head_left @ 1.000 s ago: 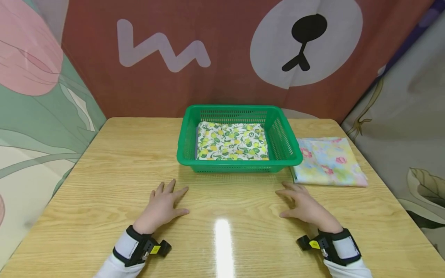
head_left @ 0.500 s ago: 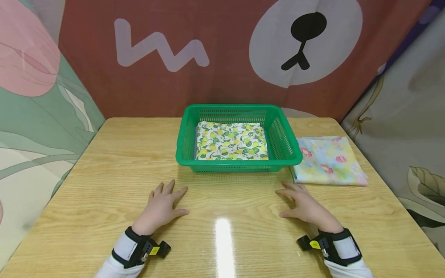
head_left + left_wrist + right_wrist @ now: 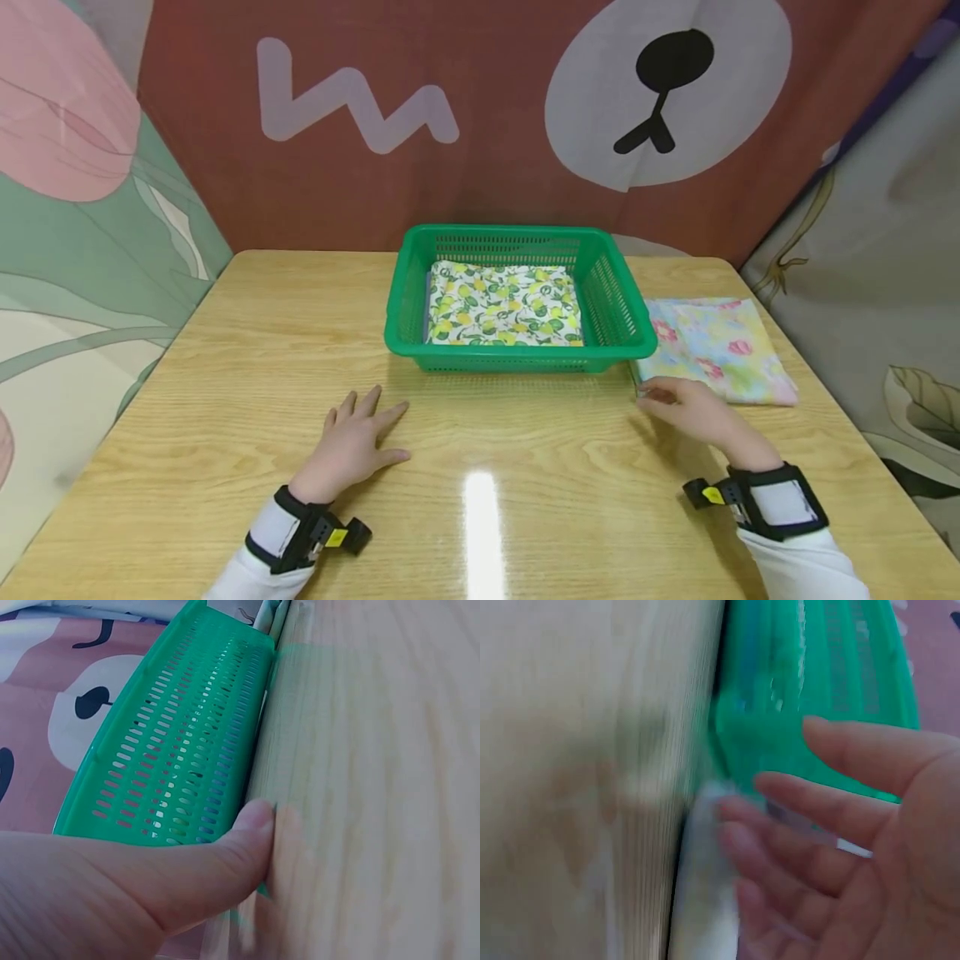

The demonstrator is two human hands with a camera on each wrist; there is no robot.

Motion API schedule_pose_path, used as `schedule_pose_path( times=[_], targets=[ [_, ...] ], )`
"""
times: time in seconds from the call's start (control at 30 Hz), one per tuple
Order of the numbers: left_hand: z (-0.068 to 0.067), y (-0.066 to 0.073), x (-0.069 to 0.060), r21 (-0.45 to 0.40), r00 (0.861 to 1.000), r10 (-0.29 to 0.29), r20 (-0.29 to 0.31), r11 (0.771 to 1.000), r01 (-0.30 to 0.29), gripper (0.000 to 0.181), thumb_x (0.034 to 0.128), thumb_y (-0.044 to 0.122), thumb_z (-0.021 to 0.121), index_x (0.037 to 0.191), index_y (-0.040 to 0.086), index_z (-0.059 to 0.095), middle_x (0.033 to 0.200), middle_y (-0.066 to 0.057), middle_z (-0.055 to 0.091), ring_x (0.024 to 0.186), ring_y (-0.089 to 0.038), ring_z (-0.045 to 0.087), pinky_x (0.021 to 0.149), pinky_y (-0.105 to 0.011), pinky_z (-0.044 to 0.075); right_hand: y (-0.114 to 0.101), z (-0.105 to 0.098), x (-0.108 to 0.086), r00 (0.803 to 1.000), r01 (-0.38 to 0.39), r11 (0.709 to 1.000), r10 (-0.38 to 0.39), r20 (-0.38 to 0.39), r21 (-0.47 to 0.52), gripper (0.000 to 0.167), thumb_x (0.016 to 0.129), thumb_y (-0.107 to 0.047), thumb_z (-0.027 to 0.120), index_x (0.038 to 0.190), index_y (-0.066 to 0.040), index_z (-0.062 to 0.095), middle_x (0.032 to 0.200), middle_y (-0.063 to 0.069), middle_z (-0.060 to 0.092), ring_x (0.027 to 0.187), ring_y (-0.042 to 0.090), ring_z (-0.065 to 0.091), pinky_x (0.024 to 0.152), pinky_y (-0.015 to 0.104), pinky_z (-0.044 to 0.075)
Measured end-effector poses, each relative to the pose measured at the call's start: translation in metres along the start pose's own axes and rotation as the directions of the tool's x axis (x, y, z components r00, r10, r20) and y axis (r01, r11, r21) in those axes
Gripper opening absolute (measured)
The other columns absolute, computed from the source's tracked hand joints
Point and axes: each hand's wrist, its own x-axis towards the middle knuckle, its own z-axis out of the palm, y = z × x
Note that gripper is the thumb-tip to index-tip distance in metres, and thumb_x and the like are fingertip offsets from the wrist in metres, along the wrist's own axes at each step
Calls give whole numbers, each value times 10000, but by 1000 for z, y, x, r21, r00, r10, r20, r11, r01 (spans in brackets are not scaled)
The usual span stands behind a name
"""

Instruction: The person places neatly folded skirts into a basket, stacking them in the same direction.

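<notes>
Hovering near the folded pastel floral cloth (image 3: 723, 346): right hand (image 3: 693, 408), nothing held, fingers loosely bent.
Cloth on wood-grain table (image 3: 225, 375), just right of green slotted basket (image 3: 517, 353); folded lemon-print cloth (image 3: 506, 307) inside. Left hand (image 3: 347, 450) empty, fingers spread on the wood.

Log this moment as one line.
left hand: fingers spread, holding nothing | right hand: near folded pastel cloth, holding nothing | green basket: lemon-print cloth inside

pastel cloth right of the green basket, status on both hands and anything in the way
Left hand spread, holding nothing. Right hand by near edge of pastel cloth, gripping nothing. Cloth lies folded. Green basket crowds its left edge.
</notes>
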Motion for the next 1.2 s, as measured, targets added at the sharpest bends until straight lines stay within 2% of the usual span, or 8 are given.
schedule_pose_path(
  times=[0.13, 0.3, 0.47, 0.53, 0.63, 0.8, 0.97, 1.2],
  targets=[
    [0, -1, 2, 2, 1000, -4, 2, 1000, 4, 677, 787, 416, 730, 1369, 142, 519, 1468, -295, 320, 1312, -597, 229, 981, -756, 211, 20, -17, 12, 996, -50, 998, 48, -75, -30, 331, 963, -233, 544, 1124, 42, 633, 1051, 223, 654, 980, 393, 607, 814, 510, 498],
    [0, 0, 3, -1, 1000, -4, 8, 1000, 4, 680, 793, 428, 721, 1374, 143, 513, 1469, -291, 322, 1314, -593, 230, 985, -752, 213, 50, -29, 22, 983, -78, 992, 59, -177, -101, 353, 961, -217, 532, 1130, 82, 613, 1146, 323, 550, 1006, 478, 562, 844, 583, 453],
    [-2, 1, 2, -8, 1000, -9, 15, 1000, 10, 674, 799, 429, 717, 1373, 140, 514, 1469, -289, 324, 1316, -592, 228, 989, -750, 210, 73, -38, 27, 975, -121, 980, 88, -205, -158, 434, 972, -277, 509, 1154, 111, 574, 1220, 364, 460, 1113, 536, 426, 923, 643, 343],
    [-2, 1, 1, -9, 1000, -11, 15, 1000, 11, 671, 800, 426, 717, 1372, 137, 516, 1467, -291, 325, 1316, -592, 229, 988, -751, 211, 79, -41, 29, 975, -146, 975, 113, -192, -167, 492, 980, -318, 491, 1183, 127, 542, 1260, 379, 415, 1166, 563, 338, 960, 667, 274],
    [-2, 1, 1, -9, 1000, -11, 14, 1000, 11, 670, 800, 423, 717, 1372, 137, 516, 1468, -292, 323, 1315, -594, 228, 987, -752, 210, 89, -43, 32, 980, -167, 964, 138, -146, -206, 572, 975, -374, 495, 1225, 141, 495, 1280, 406, 378, 1179, 584, 306, 975, 675, 244],
    [-1, 1, 2, -12, 1000, -11, 11, 1000, 11, 673, 796, 422, 722, 1376, 151, 512, 1474, -286, 315, 1321, -590, 220, 992, -752, 201, 99, -40, 37, 989, -148, 951, 143, -39, -272, 660, 941, -405, 553, 1275, 153, 441, 1278, 436, 386, 1179, 583, 338, 979, 669, 275],
    [-1, 1, 1, -14, 1000, -17, 12, 1000, 17, 672, 794, 417, 726, 1374, 151, 515, 1474, -285, 317, 1323, -587, 217, 992, -751, 201, 103, -39, 40, 991, -129, 950, 132, -7, -283, 687, 914, -400, 596, 1298, 145, 425, 1271, 433, 405, 1172, 579, 359, 967, 666, 301],
    [-2, 1, 0, -16, 999, -25, 24, 1000, 26, 671, 797, 415, 721, 1378, 153, 509, 1481, -280, 309, 1330, -581, 210, 1000, -748, 193, 100, -39, 38, 989, -125, 951, 144, 44, -284, 749, 908, -447, 585, 1379, 91, 362, 1287, 435, 380, 1185, 583, 326, 963, 687, 258]
  ],
)
